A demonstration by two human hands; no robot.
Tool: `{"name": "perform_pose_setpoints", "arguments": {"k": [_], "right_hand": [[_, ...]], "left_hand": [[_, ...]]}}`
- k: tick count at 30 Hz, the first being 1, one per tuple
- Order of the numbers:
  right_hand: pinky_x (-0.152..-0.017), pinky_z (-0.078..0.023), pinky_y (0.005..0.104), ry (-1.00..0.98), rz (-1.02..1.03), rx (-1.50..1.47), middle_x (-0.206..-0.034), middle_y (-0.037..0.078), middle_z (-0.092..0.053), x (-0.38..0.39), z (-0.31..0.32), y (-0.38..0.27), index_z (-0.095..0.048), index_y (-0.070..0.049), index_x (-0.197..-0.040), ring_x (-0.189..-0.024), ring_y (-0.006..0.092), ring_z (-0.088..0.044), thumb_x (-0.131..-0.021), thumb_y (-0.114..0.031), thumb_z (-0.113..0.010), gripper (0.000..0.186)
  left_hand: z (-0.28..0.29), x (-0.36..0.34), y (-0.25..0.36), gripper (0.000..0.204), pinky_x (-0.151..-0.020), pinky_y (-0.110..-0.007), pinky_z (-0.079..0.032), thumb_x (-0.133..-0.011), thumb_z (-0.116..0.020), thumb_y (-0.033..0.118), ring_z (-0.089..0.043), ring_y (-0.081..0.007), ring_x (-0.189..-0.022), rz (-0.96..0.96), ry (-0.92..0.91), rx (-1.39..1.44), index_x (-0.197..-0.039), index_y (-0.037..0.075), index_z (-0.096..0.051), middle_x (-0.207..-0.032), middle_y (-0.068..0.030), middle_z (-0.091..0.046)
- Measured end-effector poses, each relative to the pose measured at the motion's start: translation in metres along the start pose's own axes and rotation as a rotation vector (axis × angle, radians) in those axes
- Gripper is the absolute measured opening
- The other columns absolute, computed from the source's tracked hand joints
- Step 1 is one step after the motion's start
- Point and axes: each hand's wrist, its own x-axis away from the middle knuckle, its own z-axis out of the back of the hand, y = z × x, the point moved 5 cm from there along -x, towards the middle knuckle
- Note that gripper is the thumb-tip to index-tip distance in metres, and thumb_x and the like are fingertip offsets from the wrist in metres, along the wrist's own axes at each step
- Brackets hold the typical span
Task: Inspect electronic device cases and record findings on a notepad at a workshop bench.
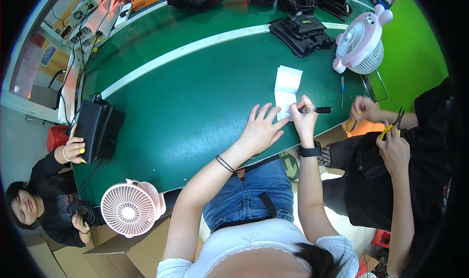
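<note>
At the far left of the green desk (195, 92), a black case (95, 129) stands under a co-worker's hand, with a pale pink fan (129, 209) nearer the person. Further right, the person's left hand (261, 134) lies with its fingers spread, the fingertips at the near left corner of a white notepad (284, 100). The notepad lies open on the desk, its long axis running from near to far and its fold crosswise. The right hand (305, 118) pinches a pen (322, 110) at the notepad's right edge; the pen's long axis runs nearly left to right, its black end pointing right and its other end toward the notepad, the tip hidden by the fingers. Right of that, a thin screwdriver (342, 90) lies near-to-far, handle away.
</note>
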Motion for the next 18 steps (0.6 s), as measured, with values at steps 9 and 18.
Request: {"name": "perform_pose_setpoints", "arguments": {"k": [9, 18], "right_hand": [[-0.050, -0.034, 0.0253, 0.013, -0.008, 0.044, -0.060, -0.001, -0.038, 0.0003, 0.0016, -0.0023, -0.041, -0.005, -0.070, -0.057, 0.0058, -0.039, -0.080, -0.004, -0.065, 0.026], [-0.050, -0.031, 0.0250, 0.005, -0.027, 0.021, -0.061, -0.002, -0.036, -0.0003, 0.0010, -0.0034, -0.039, -0.005, -0.070, -0.058, 0.0045, -0.036, -0.079, -0.004, -0.065, 0.027]], "left_hand": [[-0.0013, -0.0001, 0.0004, 0.041, -0.110, -0.056, -0.032, -0.091, -0.063, 0.032, -0.041, -0.0342, -0.133, -0.009, 0.008, -0.020, -0.132, 0.027, -0.059, -0.135, -0.0108, -0.049], [-0.0031, 0.0000, -0.0007, 0.040, -0.109, -0.058, -0.031, -0.090, -0.065, 0.031, -0.041, -0.0351, -0.132, -0.011, 0.019, 0.010, -0.129, 0.023, -0.061, -0.135, -0.0121, -0.048]]}}
